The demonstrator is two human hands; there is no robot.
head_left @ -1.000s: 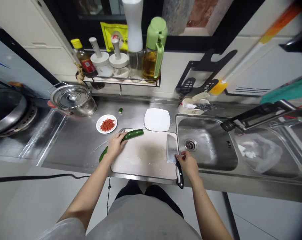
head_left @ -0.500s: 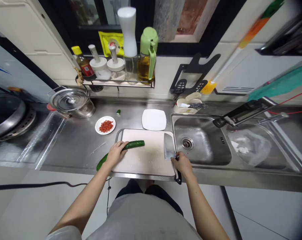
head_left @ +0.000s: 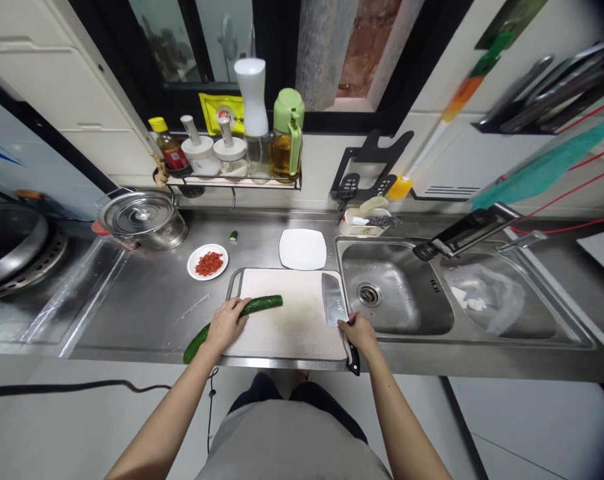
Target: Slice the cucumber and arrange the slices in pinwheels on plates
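A long green cucumber point(head_left: 262, 305) lies slantwise over the left side of the white cutting board point(head_left: 282, 340), its near end past the board's edge. My left hand point(head_left: 227, 324) is wrapped over the cucumber's middle. At the board's right edge rests a cleaver point(head_left: 334, 298), its wide blade flat on the board and its black handle pointing toward me. My right hand point(head_left: 361, 332) has its fingers closed around the cleaver where blade and handle meet. A small cut cucumber end point(head_left: 233, 236) sits on the counter behind the board.
Behind the board are a white square plate point(head_left: 303, 249) and a round plate of red bits point(head_left: 208, 262). A lidded steel pot point(head_left: 145, 217) stands back left. The sink point(head_left: 397, 293) adjoins the board's right side. A condiment rack point(head_left: 232, 181) hangs above the counter.
The view has tilted up a little, so the counter appears lower. Both hands stay at the cucumber and the cleaver, with little visible movement.
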